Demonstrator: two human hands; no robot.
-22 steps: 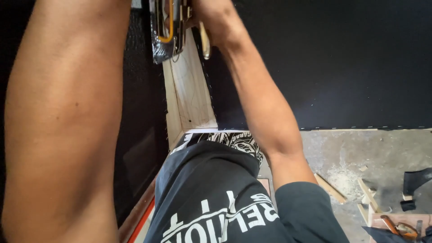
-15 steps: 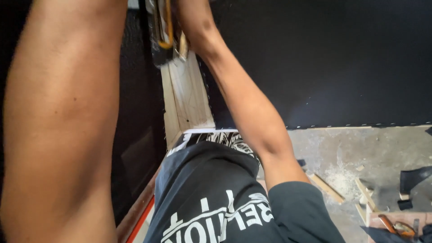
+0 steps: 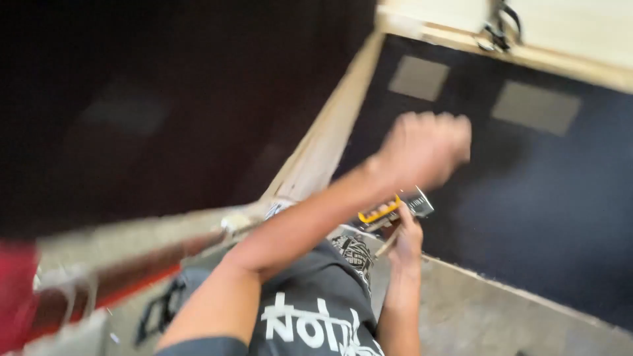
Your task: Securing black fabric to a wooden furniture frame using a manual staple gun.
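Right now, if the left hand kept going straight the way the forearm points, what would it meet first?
Most likely the black fabric panel. The left hand, closed in a fist, shows in front of it with nothing visible between them. The frame is blurred, so depth is uncertain. The right hand with the yellow-and-black stapler sits lower, off that line.

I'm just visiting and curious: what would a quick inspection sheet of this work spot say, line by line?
Surface: black fabric-covered panel with two grey squares, standing on a grey concrete floor; the picture is blurred.
Job's things: yellow and black hand tool, low by the panel.
Clutter: nothing seen clearly; a dark shape on the floor at lower left, too blurred to tell.
Hands: left hand raised in a closed fist, empty as far as shows; right hand has its grip on the tool.
Cables: a dark strap or cord hangs on the wooden frame at top.
Surroundings: red blur at far left.
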